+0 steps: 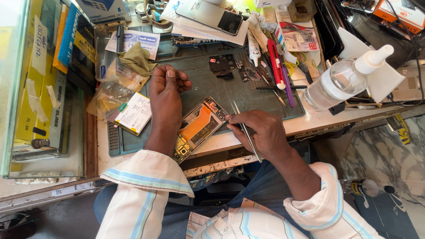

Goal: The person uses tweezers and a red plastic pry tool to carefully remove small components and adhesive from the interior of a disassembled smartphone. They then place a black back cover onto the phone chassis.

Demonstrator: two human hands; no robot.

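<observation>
An opened phone with an orange inner plate lies tilted on a grey-green work mat at the bench's front edge. My right hand grips thin metal tweezers, the tips pointing up past the phone's right edge. My left hand rests on the mat just left of the phone, fingers curled, pinching something too small to identify. Small black phone parts sit further back on the mat.
A clear squeeze bottle lies at the right. Red and purple hand tools lie beside the mat. A phone battery and plastic bags sit left. Another phone rests on papers at the back. Boxes stack along the left.
</observation>
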